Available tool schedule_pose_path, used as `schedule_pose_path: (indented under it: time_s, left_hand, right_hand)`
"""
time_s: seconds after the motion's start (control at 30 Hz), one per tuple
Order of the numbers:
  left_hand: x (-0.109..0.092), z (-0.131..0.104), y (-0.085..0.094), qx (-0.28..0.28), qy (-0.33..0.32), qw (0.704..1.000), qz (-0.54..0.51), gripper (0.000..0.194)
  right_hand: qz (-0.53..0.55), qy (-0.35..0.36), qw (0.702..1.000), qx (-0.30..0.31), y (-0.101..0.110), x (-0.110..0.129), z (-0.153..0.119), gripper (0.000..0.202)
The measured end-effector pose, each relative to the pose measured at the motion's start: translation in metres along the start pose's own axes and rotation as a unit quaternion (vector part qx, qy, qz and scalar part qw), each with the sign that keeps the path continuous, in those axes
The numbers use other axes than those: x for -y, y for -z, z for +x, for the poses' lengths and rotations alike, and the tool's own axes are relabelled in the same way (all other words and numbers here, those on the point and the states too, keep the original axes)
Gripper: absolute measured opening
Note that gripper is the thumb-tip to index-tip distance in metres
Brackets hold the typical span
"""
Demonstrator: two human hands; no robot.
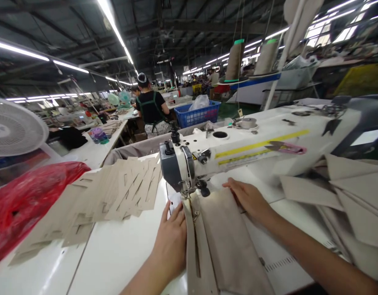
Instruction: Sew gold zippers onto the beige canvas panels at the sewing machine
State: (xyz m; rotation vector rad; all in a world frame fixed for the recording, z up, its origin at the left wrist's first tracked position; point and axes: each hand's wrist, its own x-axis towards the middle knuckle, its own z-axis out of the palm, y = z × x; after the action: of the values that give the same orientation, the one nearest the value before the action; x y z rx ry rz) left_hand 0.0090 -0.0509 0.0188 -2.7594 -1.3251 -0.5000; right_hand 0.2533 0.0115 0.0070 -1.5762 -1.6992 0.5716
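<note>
A beige fabric piece (230, 237) lies under the needle area of a white sewing machine (256, 151). Along its left side runs a strip with a zipper (195, 237), its small metal pull near the presser foot. My left hand (173, 237) rests at the strip's left edge, fingers spread and pointing at the foot. On the fabric's upper right edge lies my right hand (245, 196), fingers stretched out toward the machine head. Neither hand is closed round anything.
Cut beige pieces (115, 192) are spread at the left beside a red plastic bag (38, 196). More fabric (357, 196) lies at the right. Pink-handled snips (287, 148) rest on the machine arm. A fan (13, 127) stands at the far left; a person (150, 104) sits ahead.
</note>
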Motion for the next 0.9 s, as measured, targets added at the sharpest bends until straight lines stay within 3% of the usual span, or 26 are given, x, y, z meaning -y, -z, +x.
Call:
schedule_pose_path:
  time_s: [0.1,0.2,0.3,0.47,0.67,0.8,0.9]
  left_hand:
    - [-0.001,0.000,0.009,0.013,-0.012,1.000,0.010,0.045]
    - [-0.003,0.001,0.008,0.008,-0.016,1.000,0.018,0.048]
    - [-0.003,0.000,0.000,-0.020,-0.005,1.000,0.015,0.045]
    - [-0.003,0.001,-0.009,-0.066,0.024,0.997,-0.022,0.038]
    - [-0.003,0.003,-0.007,-0.098,0.038,0.992,-0.068,0.025]
    - [0.000,0.003,-0.008,-0.160,0.074,0.983,-0.055,0.018]
    - [0.005,0.002,-0.012,-0.172,0.041,0.983,-0.040,0.033]
  right_hand:
    - [-0.150,0.056,0.987,0.001,0.001,0.015,-0.003,0.026]
    - [-0.319,0.144,0.936,-0.034,-0.006,0.019,0.003,0.013]
    - [-0.371,0.156,0.915,-0.018,-0.010,0.013,0.015,0.011]
    - [-0.377,0.170,0.910,-0.021,-0.012,0.018,0.014,0.011]
    - [-0.137,0.374,0.917,0.015,-0.043,0.046,-0.032,0.027]
    - [-0.109,0.367,0.923,0.031,-0.061,0.043,-0.043,0.036]
    - [-0.105,0.358,0.927,0.034,-0.060,0.039,-0.041,0.034]
